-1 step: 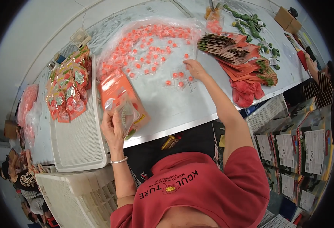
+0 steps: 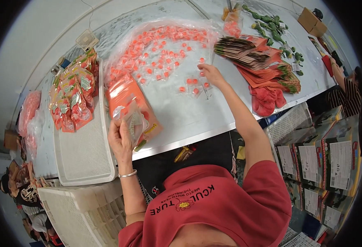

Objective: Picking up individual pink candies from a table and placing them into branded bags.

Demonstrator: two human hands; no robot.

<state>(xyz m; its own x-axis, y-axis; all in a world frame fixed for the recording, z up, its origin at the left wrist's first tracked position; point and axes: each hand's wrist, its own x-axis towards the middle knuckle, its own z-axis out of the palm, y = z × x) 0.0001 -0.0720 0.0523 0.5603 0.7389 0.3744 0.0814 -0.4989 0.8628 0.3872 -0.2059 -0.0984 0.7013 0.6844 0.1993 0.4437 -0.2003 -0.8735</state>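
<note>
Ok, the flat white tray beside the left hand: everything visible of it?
The tray is white, shallow and roughly rectangular, plastic by its look, with rounded corners, a raised rim and a finely perforated base. It lies flat, its near end seeming to overhang the edge of the table. Shiny red-and-green packets heap over its far part. Orange pouches lie close by its right rim; contact is unclear.

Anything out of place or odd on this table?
Mildly: a few small red-orange packets lie apart from the main heap, and a crumpled red bundle sits beside stacked pouches near the front of the table.
</note>
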